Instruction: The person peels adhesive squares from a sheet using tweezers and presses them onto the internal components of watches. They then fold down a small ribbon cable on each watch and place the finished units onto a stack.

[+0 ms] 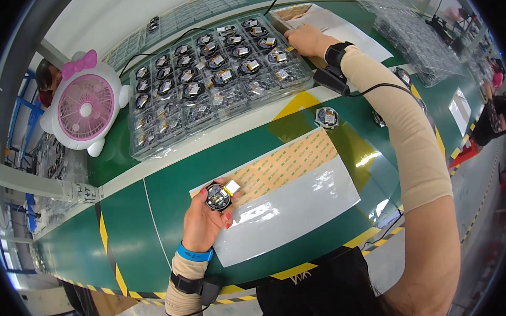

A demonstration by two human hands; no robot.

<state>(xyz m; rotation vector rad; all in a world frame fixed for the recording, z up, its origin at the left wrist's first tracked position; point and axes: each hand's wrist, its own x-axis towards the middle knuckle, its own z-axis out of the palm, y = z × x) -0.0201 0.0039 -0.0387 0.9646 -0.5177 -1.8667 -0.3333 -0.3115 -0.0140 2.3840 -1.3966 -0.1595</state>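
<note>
Round gadget [217, 198], one; left hand [202, 224] is gripping its rim.
Gadget is sitting over the white sheet's [287, 211] left end; right hand [306, 39] is hovering by the box [295, 12]; its finger closure, being hidden, cannot be told.

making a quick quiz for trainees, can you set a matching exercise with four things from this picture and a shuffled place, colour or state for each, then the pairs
Things:
1. Left hand
2. Right hand
3. Fan
4. Wristband

Descriptions:
A. Pink and white
B. Blue
C. Holding a round device
D. By the right end of the clear tray

Pairs: 1-C, 2-D, 3-A, 4-B
</note>
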